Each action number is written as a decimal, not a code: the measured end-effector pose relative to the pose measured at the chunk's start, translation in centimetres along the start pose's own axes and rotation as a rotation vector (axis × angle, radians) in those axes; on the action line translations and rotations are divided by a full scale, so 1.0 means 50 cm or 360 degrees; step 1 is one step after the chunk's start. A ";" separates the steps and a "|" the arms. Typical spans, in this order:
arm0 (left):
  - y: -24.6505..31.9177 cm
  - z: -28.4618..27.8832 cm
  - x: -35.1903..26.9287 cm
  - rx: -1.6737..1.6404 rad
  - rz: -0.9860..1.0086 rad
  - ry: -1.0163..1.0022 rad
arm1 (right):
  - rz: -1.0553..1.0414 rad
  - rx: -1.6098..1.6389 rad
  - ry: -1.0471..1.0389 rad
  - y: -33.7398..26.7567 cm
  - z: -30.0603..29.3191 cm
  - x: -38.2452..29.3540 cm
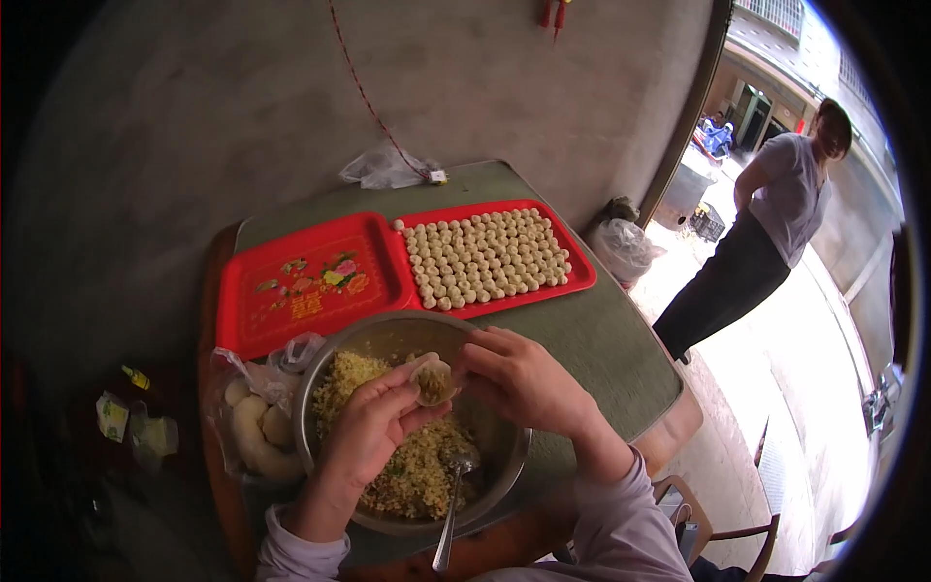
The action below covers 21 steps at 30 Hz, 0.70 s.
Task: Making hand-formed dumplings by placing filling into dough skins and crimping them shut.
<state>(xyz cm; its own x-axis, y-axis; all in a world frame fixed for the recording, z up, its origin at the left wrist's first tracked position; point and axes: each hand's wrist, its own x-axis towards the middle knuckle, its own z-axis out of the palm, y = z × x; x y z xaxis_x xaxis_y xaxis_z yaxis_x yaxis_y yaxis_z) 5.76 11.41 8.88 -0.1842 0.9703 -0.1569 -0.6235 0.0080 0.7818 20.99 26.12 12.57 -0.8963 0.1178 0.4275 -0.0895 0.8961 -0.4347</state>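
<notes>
My left hand [382, 407] holds a small round dough wrapper [434, 381], cupped and with chopped filling inside, above a large metal bowl [509, 465]. At the wrapper's right rim are the bent fingers of my right hand [516, 375], pinching its edge; the fingertips are partly hidden. Crumbly yellowish filling [407, 473] with green bits lies in the bowl. A metal spoon [452, 509] rests in it, its handle over the near rim. Left of the bowl, a clear plastic bag [251, 378] contains pale dough pieces [254, 433].
Behind the bowl, one red tray [553, 207] carries rows of small dough balls [487, 254]; another red tray [247, 291], flower-printed, overlaps its left side. A cord [371, 109] hangs to the table's back edge. To the right stand a person [771, 204] and a wooden chair [753, 535].
</notes>
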 end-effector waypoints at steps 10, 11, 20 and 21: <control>-0.003 0.002 -0.004 -0.0016 0.0003 -0.0010 | -0.0044 -0.0147 0.0249 -0.017 0.036 0.008; -0.008 0.003 -0.003 -0.0024 -0.0008 -0.0015 | -0.0053 -0.0166 0.0243 -0.012 0.039 0.004; -0.009 0.011 -0.004 -0.0004 -0.0018 0.0033 | -0.0107 -0.0225 0.0273 -0.013 0.049 0.010; -0.013 0.005 -0.002 -0.0020 -0.0023 0.0039 | -0.0111 -0.0203 0.0263 -0.011 0.050 0.010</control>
<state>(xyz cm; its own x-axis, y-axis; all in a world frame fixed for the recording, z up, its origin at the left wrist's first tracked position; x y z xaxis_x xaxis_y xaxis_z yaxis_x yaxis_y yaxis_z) 6.37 11.34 8.51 -0.1936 0.9638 -0.1831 -0.6355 0.0189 0.7718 19.48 24.60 11.04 -0.8056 0.1128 0.5816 -0.0835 0.9503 -0.3000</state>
